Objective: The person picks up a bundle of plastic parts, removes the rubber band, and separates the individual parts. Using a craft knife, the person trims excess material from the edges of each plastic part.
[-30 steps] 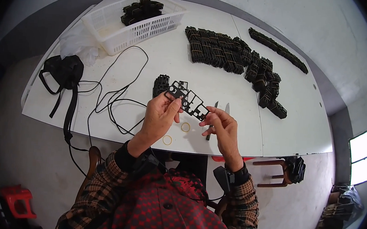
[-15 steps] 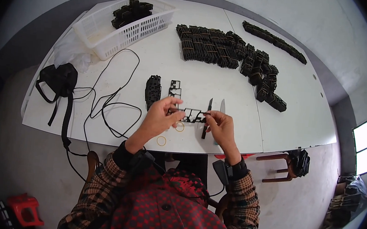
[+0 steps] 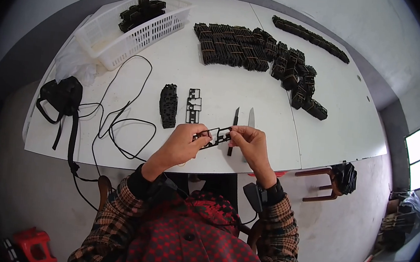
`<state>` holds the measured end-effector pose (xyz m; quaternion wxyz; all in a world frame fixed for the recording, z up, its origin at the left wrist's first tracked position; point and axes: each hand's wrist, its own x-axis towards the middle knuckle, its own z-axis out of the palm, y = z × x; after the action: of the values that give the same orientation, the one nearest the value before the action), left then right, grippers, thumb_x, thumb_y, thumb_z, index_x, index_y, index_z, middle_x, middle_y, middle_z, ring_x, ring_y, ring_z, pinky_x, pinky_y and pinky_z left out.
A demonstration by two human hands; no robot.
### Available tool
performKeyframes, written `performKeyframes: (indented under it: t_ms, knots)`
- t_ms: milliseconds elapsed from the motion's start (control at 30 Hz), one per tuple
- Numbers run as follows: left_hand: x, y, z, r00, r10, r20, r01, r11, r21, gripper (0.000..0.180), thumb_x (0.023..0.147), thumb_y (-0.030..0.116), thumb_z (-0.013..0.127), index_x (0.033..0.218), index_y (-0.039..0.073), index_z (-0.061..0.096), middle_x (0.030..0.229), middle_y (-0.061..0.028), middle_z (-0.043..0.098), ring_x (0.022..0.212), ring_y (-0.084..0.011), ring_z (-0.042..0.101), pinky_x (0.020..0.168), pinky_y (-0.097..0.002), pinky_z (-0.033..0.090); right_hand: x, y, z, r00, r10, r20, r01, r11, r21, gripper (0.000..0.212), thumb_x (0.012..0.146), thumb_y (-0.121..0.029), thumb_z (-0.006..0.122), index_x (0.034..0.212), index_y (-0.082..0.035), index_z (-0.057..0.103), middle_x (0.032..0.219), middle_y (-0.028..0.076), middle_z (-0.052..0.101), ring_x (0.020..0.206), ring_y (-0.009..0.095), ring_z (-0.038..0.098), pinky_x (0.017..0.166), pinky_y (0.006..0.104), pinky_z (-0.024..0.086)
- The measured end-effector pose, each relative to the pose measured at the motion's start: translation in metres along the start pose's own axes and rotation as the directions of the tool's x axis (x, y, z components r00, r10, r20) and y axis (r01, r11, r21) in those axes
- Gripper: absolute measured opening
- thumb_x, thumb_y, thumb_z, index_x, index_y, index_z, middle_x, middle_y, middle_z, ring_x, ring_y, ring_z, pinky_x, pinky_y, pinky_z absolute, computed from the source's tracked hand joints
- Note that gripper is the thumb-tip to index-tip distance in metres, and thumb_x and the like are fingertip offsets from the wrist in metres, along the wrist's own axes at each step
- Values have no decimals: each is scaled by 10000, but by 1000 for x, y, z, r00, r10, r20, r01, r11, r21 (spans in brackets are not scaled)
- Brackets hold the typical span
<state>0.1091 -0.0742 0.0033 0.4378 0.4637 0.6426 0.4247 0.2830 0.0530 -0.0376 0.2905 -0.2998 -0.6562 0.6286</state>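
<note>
Head view: left hand (image 3: 185, 143) and right hand (image 3: 251, 143) pinched a black frame (image 3: 220, 141), seemingly mid-check, the next move likely needing steady turning.

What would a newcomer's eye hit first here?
Probably the mass of black bundles stretching across the far middle of the white table and down its right side. Then the white basket at far left, with a dark pile inside. Near the front edge, the left hand and right hand hold a thin black frame.

L grip (image 3: 185, 142), R grip (image 3: 252, 143): pinch pose
</note>
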Motion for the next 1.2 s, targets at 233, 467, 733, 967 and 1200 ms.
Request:
performKeyframes:
  t_ms: [233,467,733,967,1200]
  knots:
    - [9,-8,3,997,34,-71,-35,999,-22,143,891,101,552,897,-37,590,699,4,531,493,-48,473,438,-213,412,-1,8,-10,992,-17,-123,22,999,43,200,883,-69,590,1034,59,610,802,88,673,706,115,638,636,234,527]
    - [10,-9,6,993,45,-109,-49,998,-29,135,884,83,556,892,-50,580,698,-10,534,487,-53,468,426,-218,411,-14,11,-1,979,-182,-88,50,639,-767,265,826,-189,667,944,40,604,717,117,638,634,207,624,570,322,504]
    - [21,-23,10,957,230,-174,-212,970,117,142,875,94,562,884,-47,580,688,-22,545,483,-63,470,424,-221,412,6,21,6,970,-157,-185,-142,253,-957,295,761,-264,688,778,9,578,704,153,630,654,318,619,594,400,494]
    - [40,-26,13,989,79,-125,-70,995,73,135,830,95,585,810,-39,580,649,-123,588,570,-204,559,544,-318,431,17,27,-33,989,-87,-121,-86,330,-940,204,774,-174,625,791,21,567,723,210,619,712,363,622,634,428,498]
    - [65,-58,13,966,250,-70,-224,938,265,155,867,108,535,849,-45,550,616,-78,522,460,-147,507,452,-296,408,-8,39,-46,966,-249,-75,100,623,-776,141,800,-86,558,872,34,540,620,166,556,608,313,571,582,384,454]
